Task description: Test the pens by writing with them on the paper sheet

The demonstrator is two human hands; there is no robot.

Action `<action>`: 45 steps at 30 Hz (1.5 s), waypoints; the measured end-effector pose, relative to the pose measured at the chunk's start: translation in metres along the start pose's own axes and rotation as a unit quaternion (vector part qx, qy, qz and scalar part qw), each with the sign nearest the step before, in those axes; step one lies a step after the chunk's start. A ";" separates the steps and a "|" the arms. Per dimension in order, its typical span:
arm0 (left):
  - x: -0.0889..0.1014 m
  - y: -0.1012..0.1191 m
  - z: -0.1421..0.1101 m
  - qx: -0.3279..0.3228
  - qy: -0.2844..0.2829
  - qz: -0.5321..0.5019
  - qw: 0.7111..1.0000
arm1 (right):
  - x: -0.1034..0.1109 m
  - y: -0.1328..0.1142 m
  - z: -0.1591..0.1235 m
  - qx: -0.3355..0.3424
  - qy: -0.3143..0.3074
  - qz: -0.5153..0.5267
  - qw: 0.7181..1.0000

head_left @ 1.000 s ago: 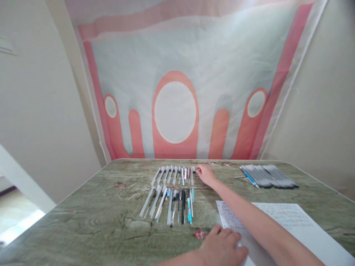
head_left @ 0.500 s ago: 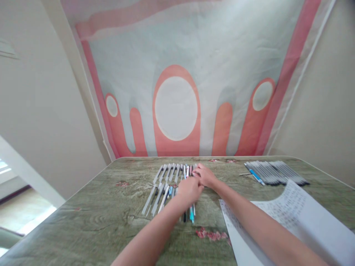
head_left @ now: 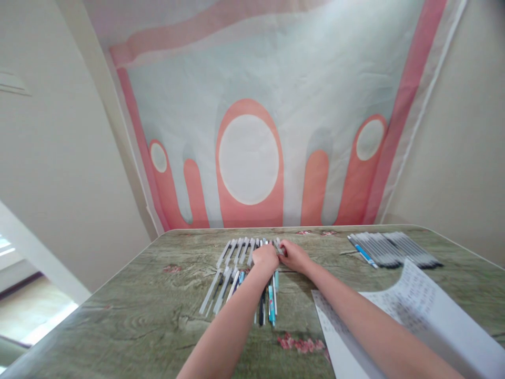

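Two rows of pens lie on the wood-patterned table. My left hand [head_left: 266, 256] is closed over the right part of the back row [head_left: 240, 250], knuckles up; its fingertips and whatever they grip are hidden. Beside it, my right hand [head_left: 294, 257] is closed with thumb and fingers around a greyish pen [head_left: 277, 244] at the row's right end. The front row [head_left: 223, 290], partly covered by my left forearm, has pale translucent pens at its left. A turquoise pen [head_left: 271, 305] and a dark pen [head_left: 262, 309] lie near its right end.
At the right, several clear, dark-tipped pens or refills [head_left: 389, 249] lie side by side, with a blue pen [head_left: 366, 256] at their left. A curled printed sheet [head_left: 418, 305] lies under my right forearm. The table [head_left: 145, 305] reaches a wall with a pink-and-grey hanging [head_left: 300, 105].
My left hand has moved slightly back, uncovering more of the front row's right end. My right hand has shifted slightly right, away from the left hand. The view has tilted slightly.
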State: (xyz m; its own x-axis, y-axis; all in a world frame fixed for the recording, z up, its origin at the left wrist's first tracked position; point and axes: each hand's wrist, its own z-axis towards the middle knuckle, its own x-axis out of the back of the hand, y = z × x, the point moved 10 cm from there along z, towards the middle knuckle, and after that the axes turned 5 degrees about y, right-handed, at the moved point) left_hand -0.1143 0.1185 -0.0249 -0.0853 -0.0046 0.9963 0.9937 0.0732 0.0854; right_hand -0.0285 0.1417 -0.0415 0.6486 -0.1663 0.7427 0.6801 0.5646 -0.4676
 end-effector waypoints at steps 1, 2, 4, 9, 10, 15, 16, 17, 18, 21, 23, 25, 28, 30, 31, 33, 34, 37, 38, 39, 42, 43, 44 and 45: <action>-0.001 0.001 0.000 -0.001 -0.004 0.001 1.000 | -0.001 0.003 0.000 -0.008 -0.003 0.000 1.000; -0.002 0.001 0.001 -0.003 -0.008 0.002 1.000 | -0.001 0.005 0.000 -0.016 -0.005 0.001 1.000; -0.003 0.002 0.002 -0.006 -0.016 0.003 1.000 | -0.002 0.008 0.001 -0.032 -0.010 0.003 0.999; -0.009 0.006 0.007 -0.010 -0.044 0.002 0.999 | -0.002 0.015 0.001 -0.065 -0.019 0.018 0.998; -0.010 0.007 0.008 -0.009 -0.049 0.001 0.999 | -0.003 0.016 0.001 -0.072 -0.020 0.024 0.997; -0.009 0.010 0.010 -0.011 -0.058 -0.009 0.998 | -0.001 0.029 0.002 -0.113 0.001 0.085 0.990; -0.006 0.009 0.010 -0.012 -0.056 -0.012 0.998 | 0.000 0.032 0.003 -0.122 0.010 0.105 0.987; -0.003 0.009 0.009 -0.012 -0.053 -0.015 0.998 | 0.002 0.036 0.004 -0.132 0.023 0.128 0.983; 0.000 0.008 0.007 -0.010 -0.052 -0.016 0.998 | 0.004 0.041 0.005 -0.142 0.037 0.154 0.977; 0.010 0.003 0.000 0.003 -0.033 -0.021 0.999 | 0.011 0.056 0.009 -0.176 0.085 0.248 0.949; 0.017 0.004 -0.007 -0.002 0.003 -0.031 1.000 | 0.012 0.065 0.011 -0.198 0.110 0.324 0.919; 0.020 0.011 -0.016 -0.027 0.040 -0.042 0.998 | 0.012 0.074 0.013 -0.216 0.131 0.402 0.880; 0.016 0.021 -0.031 -0.063 0.071 -0.047 0.994 | 0.013 0.090 0.013 -0.237 0.173 0.503 0.813; 0.014 0.025 -0.037 -0.076 0.086 -0.050 0.992 | 0.015 0.101 0.012 -0.246 0.200 0.553 0.771; 0.014 0.027 -0.040 -0.082 0.092 -0.052 0.991 | 0.016 0.106 0.012 -0.250 0.211 0.574 0.751; 0.015 0.029 -0.042 -0.089 0.097 -0.057 0.990 | 0.016 0.117 0.009 -0.260 0.229 0.607 0.715; 0.016 0.029 -0.044 -0.092 0.096 -0.061 0.989 | 0.015 0.121 0.008 -0.266 0.236 0.620 0.699; 0.020 0.030 -0.046 -0.100 0.095 -0.063 0.988 | 0.013 0.131 0.004 -0.283 0.252 0.650 0.658; 0.021 0.030 -0.047 -0.103 0.096 -0.060 0.988 | 0.012 0.133 0.003 -0.287 0.256 0.658 0.647; 0.022 0.030 -0.048 -0.105 0.097 -0.056 0.988 | 0.011 0.134 0.002 -0.292 0.259 0.665 0.637; 0.022 0.029 -0.049 -0.106 0.086 -0.042 0.990 | 0.009 0.135 0.000 -0.301 0.258 0.681 0.616; 0.021 0.029 -0.049 -0.105 0.081 -0.038 0.990 | 0.008 0.135 0.000 -0.303 0.256 0.685 0.612; 0.021 0.029 -0.049 -0.104 0.077 -0.035 0.991 | 0.008 0.133 0.001 -0.304 0.253 0.688 0.608; 0.021 0.028 -0.049 -0.104 0.075 -0.033 0.991 | 0.008 0.132 0.001 -0.306 0.250 0.690 0.606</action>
State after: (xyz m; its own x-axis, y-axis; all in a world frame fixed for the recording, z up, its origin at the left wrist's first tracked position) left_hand -0.0842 0.0714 -0.0015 -0.1545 -0.1515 0.9763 0.9812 -0.1392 0.1337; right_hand 0.0662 0.2155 -0.0971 0.6627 -0.1869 -0.7252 -0.7282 0.0652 -0.6823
